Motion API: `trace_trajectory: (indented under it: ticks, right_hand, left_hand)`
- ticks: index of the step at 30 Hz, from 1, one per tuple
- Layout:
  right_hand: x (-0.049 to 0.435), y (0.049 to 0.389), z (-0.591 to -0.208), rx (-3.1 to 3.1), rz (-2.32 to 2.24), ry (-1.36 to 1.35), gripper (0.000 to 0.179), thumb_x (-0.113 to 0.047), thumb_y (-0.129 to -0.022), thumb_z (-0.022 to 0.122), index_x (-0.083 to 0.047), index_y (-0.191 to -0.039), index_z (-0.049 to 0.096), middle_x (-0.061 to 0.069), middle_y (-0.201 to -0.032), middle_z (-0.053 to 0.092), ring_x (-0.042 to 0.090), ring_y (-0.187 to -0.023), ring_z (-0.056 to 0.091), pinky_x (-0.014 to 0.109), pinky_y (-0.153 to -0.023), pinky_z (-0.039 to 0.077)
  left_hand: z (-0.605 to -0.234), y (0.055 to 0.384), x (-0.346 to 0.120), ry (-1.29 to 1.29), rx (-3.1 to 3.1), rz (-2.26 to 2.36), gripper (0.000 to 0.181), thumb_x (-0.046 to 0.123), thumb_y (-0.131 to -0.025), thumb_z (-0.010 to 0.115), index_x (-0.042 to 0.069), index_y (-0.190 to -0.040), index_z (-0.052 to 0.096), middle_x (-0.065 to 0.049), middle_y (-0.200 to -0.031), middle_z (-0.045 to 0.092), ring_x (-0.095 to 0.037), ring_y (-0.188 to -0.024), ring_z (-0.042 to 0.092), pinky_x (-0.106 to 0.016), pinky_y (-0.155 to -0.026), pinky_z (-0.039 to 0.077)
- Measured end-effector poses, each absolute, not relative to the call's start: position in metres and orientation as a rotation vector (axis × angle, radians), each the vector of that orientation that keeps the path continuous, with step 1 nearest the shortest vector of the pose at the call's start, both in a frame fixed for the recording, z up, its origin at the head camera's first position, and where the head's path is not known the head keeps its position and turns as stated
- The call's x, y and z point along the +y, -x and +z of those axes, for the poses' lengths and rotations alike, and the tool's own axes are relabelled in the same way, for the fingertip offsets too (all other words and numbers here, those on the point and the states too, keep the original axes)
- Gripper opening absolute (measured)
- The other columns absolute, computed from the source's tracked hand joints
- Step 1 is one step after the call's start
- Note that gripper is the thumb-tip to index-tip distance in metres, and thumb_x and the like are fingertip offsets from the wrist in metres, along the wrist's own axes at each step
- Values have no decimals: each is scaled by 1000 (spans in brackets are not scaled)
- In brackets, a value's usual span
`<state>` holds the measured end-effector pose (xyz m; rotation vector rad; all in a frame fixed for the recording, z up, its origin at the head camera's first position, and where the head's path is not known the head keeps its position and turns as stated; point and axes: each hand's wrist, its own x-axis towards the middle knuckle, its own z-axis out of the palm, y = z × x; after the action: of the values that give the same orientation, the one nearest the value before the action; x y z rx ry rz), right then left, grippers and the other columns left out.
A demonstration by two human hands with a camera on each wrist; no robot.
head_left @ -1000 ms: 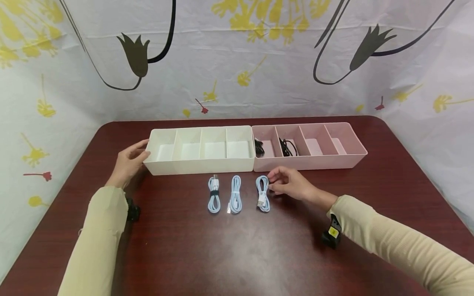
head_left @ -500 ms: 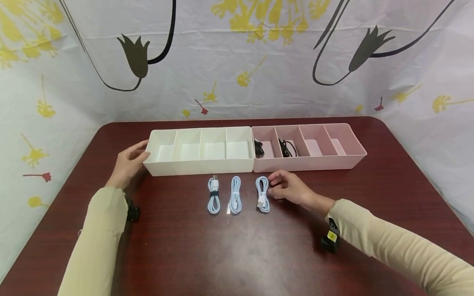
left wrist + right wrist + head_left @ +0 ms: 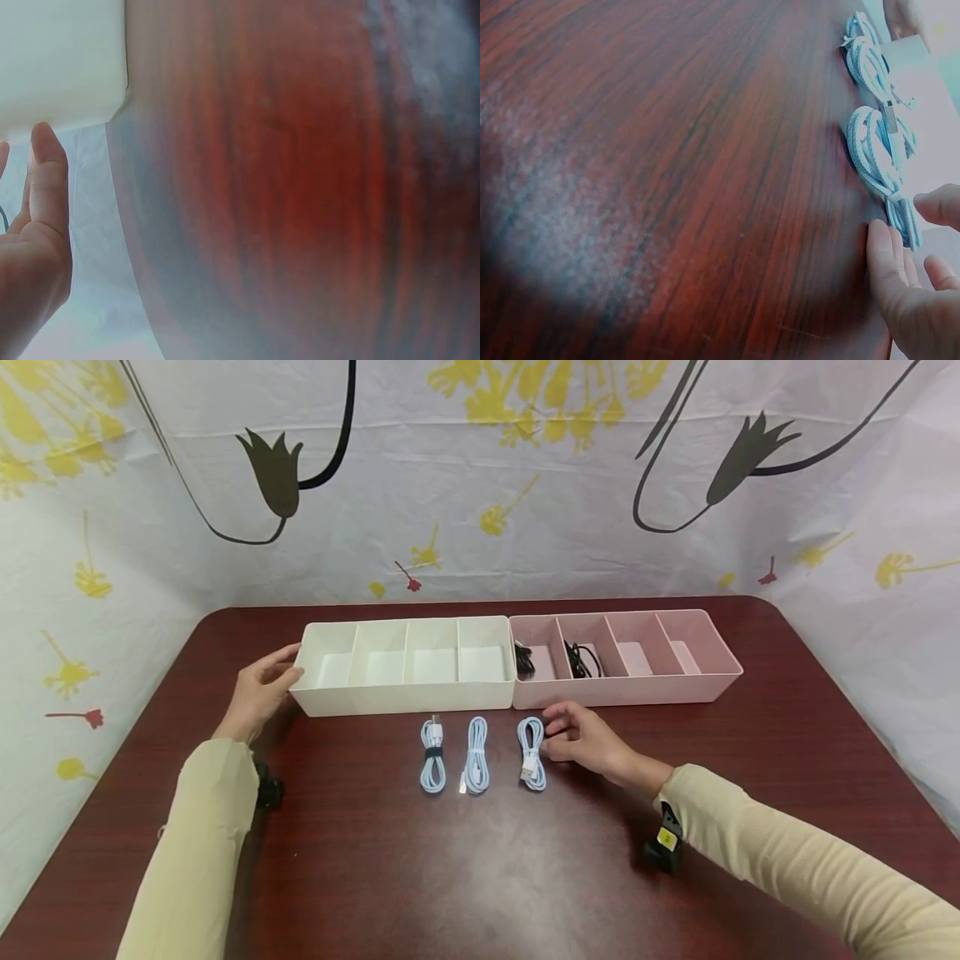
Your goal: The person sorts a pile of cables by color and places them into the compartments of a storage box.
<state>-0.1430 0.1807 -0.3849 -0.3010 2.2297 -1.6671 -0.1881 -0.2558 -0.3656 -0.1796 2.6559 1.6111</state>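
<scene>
My left hand (image 3: 258, 692) rests its fingertips against the left end of a white divided organizer box (image 3: 412, 697). In the left wrist view, the thumb (image 3: 48, 172) reaches the box's end wall. Three coiled light-blue charging cables lie in a row before the boxes: a left one with a black strap (image 3: 432, 756), a middle one (image 3: 477, 756) and a right one with a white USB plug (image 3: 532, 754). Beside the right cable is my right hand (image 3: 588, 739), its fingers loosely bent. The right wrist view shows its thumb and fingers apart around the near end of that cable (image 3: 877, 150).
A pink divided organizer box (image 3: 622, 692) stands end to end with the white one. Its two left compartments hold black cables (image 3: 581, 660). Both boxes sit toward the far edge of the dark red table (image 3: 480, 877). A patterned white curtain (image 3: 420, 460) hangs behind and at both sides.
My right hand has shifted slightly toward the near side, staying next to the right cable. The left hand, the boxes and the cables have kept their places.
</scene>
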Motion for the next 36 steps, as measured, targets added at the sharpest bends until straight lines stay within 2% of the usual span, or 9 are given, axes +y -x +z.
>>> trace_trajectory:
  ticks: [5,13,23,36]
  right_hand:
    - [177,144,-385,2269,-1620,305,45,5,-76,62,14,-114,40,22,-95,49,17,-77,55,27,-60,49]
    - [174,146,-384,2225,-1616,285,47,6,-76,62,14,-117,39,20,-94,48,15,-75,55,31,-64,50]
    - [171,150,-385,2261,-1530,280,49,2,-77,63,13,-119,41,19,-94,51,15,-74,53,32,-62,50]
    - [169,155,-384,2153,-1572,240,47,6,-77,60,15,-119,41,15,-89,51,12,-71,54,32,-65,51]
  left_hand:
    - [-365,188,-256,179,2656,1612,53,36,-89,48,19,-137,35,-17,-125,42,-19,-98,47,-23,-72,45]
    - [-366,188,-257,173,2650,1616,53,37,-89,48,20,-138,35,-18,-126,41,-18,-98,47,-22,-71,45]
    - [-366,188,-257,161,2654,1616,54,37,-89,49,19,-138,35,-18,-125,41,-18,-98,46,-21,-71,44]
    - [-366,189,-257,176,2649,1615,54,38,-89,49,20,-137,35,-16,-125,42,-17,-98,47,-23,-73,44]
